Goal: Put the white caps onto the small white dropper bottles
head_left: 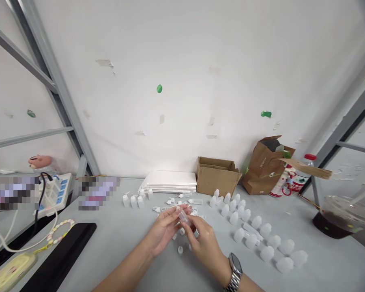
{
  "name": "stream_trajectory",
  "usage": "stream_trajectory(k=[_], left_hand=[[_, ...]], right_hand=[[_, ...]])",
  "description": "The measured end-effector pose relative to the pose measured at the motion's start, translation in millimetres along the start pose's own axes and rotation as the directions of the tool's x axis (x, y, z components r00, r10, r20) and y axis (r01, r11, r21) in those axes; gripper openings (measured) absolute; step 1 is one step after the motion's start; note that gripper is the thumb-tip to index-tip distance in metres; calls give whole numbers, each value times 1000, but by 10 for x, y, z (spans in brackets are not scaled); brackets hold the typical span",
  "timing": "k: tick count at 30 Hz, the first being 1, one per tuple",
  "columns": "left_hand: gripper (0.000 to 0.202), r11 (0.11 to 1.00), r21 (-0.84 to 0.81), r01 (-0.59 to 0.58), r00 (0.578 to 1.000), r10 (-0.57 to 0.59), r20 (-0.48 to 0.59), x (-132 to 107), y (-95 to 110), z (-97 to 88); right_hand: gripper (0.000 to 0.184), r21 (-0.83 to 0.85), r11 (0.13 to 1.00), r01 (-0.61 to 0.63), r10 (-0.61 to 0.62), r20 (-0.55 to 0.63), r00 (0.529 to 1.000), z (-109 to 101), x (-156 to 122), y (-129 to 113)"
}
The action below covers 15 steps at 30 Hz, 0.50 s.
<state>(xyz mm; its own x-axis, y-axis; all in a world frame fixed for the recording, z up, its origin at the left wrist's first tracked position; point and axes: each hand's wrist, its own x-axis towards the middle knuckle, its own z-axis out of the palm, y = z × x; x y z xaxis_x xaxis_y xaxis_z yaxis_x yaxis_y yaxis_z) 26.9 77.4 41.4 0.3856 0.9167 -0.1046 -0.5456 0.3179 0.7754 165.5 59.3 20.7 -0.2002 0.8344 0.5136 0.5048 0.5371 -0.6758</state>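
Bottle: I have a translucent plastic bottle (pixel 184 217) tilted, pinched between the left fingers (pixel 178 210) and right fingers (pixel 192 222).
Caps: I see small white caps (pixel 180 250) lying just below those fingers.

The bottle (pixel 184 217) at centre: translucent, smooth plastic. The bottles (pixel 256 222) at right: matt white plastic. The far box (pixel 215 178): rough corrugated cardboard. The bag (pixel 261 172): brown paper. The watch band (pixel 235 275): polished metal.
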Motion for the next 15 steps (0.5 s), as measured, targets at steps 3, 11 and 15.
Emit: stream_trajectory(k=[3,11,15], left_hand=[[28,998,66,3,1000,-2,-6,1,11,12],[34,957,259,-130,981,163,-108,12,-23,50],[39,969,216,-118,985,142,-100,10,6,67]], right_hand=[[17,18,999,-35,35,10,999,14,-1,4],[35,415,846,-334,279,189,941,-24,124,-10],[41,669,572,-474,295,372,880,-54,201,18]])
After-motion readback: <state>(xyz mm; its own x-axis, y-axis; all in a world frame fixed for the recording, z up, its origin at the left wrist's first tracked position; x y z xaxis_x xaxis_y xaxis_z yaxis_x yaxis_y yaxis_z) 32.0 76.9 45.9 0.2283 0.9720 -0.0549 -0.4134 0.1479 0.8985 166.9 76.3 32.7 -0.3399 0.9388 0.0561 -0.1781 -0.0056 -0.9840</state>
